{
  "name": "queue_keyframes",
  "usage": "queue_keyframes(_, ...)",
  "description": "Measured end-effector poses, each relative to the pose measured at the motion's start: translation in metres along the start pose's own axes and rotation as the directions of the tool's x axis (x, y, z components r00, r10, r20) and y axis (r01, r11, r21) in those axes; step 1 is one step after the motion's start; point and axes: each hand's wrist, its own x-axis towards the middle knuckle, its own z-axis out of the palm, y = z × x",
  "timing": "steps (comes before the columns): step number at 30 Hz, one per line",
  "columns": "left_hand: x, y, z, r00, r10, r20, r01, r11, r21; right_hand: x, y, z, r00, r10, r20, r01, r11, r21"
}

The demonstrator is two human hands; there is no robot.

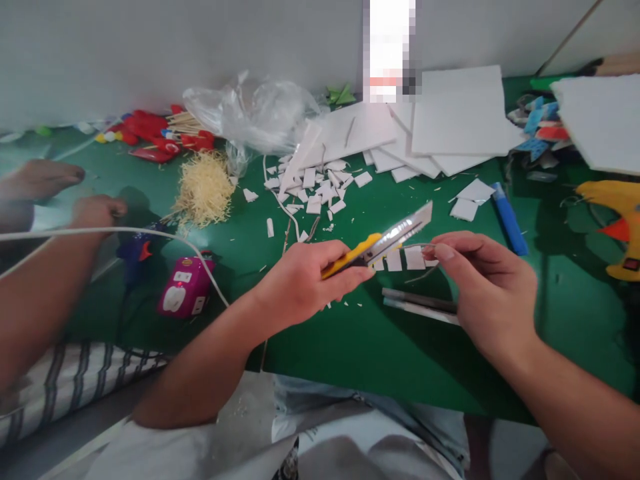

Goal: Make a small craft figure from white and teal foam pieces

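Observation:
My left hand (310,272) is wrapped around a yellow utility knife (395,237), its blade out and pointing up to the right. To the right of the blade, my right hand (493,290) is closed, thumb against forefinger, on a thin greyish strand (419,247). A short row of small white foam pieces (415,258) lies just under the knife, beside my right fingertips. Whether these pieces are joined to the strand, I cannot tell. Partly behind my right hand are two slim sticks (419,300), one dark and one pale.
Foam scraps (320,190) and white foam sheets (457,113) lie farther back. At right are a blue marker-like stick (510,220) and a yellow glue gun (613,223). At left sit a magenta power adapter (186,288), straw-coloured shreds (205,190) and another person's hands (97,212).

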Motion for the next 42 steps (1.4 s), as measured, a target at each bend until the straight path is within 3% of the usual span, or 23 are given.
queue_keyframes(5,-0.0068,-0.0010,0.0024,0.988,0.154,-0.015,-0.143,0.948,0.285,0.0039,0.0012,-0.0014,0.998,-0.005,-0.068,0.001,0.999,-0.048)
queue_keyframes(11,-0.0095,-0.0034,0.0061,0.989,0.141,0.050,-0.149,0.914,0.376,0.0040,-0.0010,-0.0005,0.996,-0.011,-0.087,0.001,0.994,-0.107)
queue_keyframes(17,-0.0077,-0.0044,0.0064,0.986,0.165,0.035,-0.166,0.921,0.352,-0.0030,-0.0015,-0.0009,0.995,-0.091,-0.051,0.081,0.982,-0.173)
queue_keyframes(25,-0.0073,-0.0027,0.0042,0.986,0.156,0.065,-0.168,0.939,0.301,-0.0031,-0.0045,-0.0013,0.997,-0.071,-0.010,0.069,0.990,-0.126)
queue_keyframes(32,-0.0075,0.0016,0.0039,0.988,0.140,0.066,-0.152,0.953,0.261,-0.0024,-0.0065,-0.0016,0.995,0.018,0.097,-0.018,1.000,-0.006)
queue_keyframes(39,-0.0083,0.0031,0.0031,0.990,0.080,0.116,-0.104,0.972,0.211,-0.0006,-0.0010,-0.0024,0.994,-0.015,0.108,0.000,0.991,0.132)
queue_keyframes(42,-0.0081,0.0043,0.0033,0.989,0.064,0.132,-0.089,0.976,0.197,-0.0023,-0.0008,-0.0046,0.986,0.005,0.168,-0.034,0.985,0.170)
